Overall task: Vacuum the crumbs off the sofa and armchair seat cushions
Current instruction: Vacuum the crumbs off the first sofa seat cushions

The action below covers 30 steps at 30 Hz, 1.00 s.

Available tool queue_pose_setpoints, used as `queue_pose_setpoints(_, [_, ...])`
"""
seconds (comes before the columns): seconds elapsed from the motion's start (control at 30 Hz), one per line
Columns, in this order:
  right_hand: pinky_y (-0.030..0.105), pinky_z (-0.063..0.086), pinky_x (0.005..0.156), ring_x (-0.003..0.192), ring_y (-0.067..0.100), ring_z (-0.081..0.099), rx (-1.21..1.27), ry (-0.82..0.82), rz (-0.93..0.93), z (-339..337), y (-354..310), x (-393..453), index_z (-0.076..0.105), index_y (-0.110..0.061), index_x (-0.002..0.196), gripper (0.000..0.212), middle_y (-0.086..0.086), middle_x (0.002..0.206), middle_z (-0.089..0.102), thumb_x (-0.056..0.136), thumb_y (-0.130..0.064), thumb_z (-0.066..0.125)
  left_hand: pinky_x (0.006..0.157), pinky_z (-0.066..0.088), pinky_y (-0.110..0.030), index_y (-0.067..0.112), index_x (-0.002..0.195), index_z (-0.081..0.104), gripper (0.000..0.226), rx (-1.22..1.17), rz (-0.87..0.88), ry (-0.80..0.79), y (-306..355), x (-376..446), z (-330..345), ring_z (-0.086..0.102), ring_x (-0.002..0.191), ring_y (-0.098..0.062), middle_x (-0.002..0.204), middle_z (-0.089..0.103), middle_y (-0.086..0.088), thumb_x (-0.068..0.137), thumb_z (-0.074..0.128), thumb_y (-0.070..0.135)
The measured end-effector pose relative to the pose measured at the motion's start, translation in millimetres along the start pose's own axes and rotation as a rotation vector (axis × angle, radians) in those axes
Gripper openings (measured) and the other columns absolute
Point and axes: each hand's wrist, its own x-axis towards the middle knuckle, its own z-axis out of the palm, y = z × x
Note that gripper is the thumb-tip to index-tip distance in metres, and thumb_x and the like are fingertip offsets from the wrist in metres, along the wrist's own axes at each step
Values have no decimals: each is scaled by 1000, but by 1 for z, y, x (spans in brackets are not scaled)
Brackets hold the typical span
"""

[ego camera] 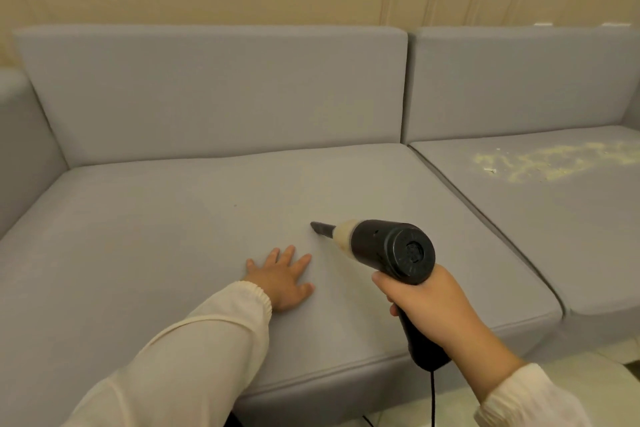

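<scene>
A black handheld vacuum (391, 251) with a pale dust cup points its narrow nozzle (321, 229) down onto the left seat cushion (173, 229) of a grey sofa. My right hand (427, 308) grips its handle. My left hand (282, 276) lies flat on the same cushion, fingers spread, just left of the nozzle and holding nothing. A patch of yellowish crumbs (547, 161) is scattered over the back of the right seat cushion (571, 236). The left cushion shows only a tiny dark speck (235, 205).
Two grey back cushions (214, 90) stand against a beige wall. The left armrest (20, 149) borders the left seat. A black cord (433, 399) hangs from the vacuum handle over the sofa's front edge to a pale floor (588, 374).
</scene>
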Motion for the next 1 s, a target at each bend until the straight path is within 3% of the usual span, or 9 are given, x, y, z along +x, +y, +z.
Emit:
queue_pose_setpoints(0.3, [40, 60, 72, 75, 31, 76, 53, 179, 9, 0, -4, 63, 71, -17, 92, 20, 10, 75, 76, 85, -33, 81, 122, 1, -67, 52, 160, -9, 70, -56, -30, 63, -36, 6, 10, -14, 159, -20, 172, -19, 12, 101, 21, 72])
queue_pose_setpoints(0.47, [39, 59, 69, 71, 29, 77, 55, 151, -11, 10, -8, 73, 69, -18, 91, 18, 7, 74, 73, 85, -31, 81, 121, -2, -69, 51, 161, -9, 70, -54, -35, 64, -28, 11, 6, -15, 159, -21, 172, -19, 11, 101, 21, 72])
queue_pose_setpoints(0.67, [31, 54, 64, 57, 13, 73, -35, 55, -26, 7, -7, 47, 70, -15, 88, 18, 9, 75, 74, 85, -30, 79, 121, -2, -70, 51, 161, -8, 70, -47, -17, 44, -5, 15, 1, -15, 159, -21, 172, -19, 12, 101, 21, 72])
queue_pose_setpoints(0.87, [42, 62, 72, 71, 29, 77, 84, 80, 45, -21, 8, 17, 74, -7, 94, 19, 18, 82, 76, 88, -24, 79, 121, 0, -70, 49, 162, -7, 72, -24, 4, 14, 13, 14, -1, -14, 159, -22, 172, -18, 10, 101, 22, 73])
queue_pose_setpoints(1.0, [50, 62, 77, 64, 28, 73, 172, 25, 86, -31, 15, 2, 74, -5, 99, 21, 21, 82, 75, 89, -22, 79, 121, 1, -70, 48, 162, -6, 72, -8, 17, 7, 25, 12, -3, -12, 160, -23, 172, -18, 9, 101, 22, 72])
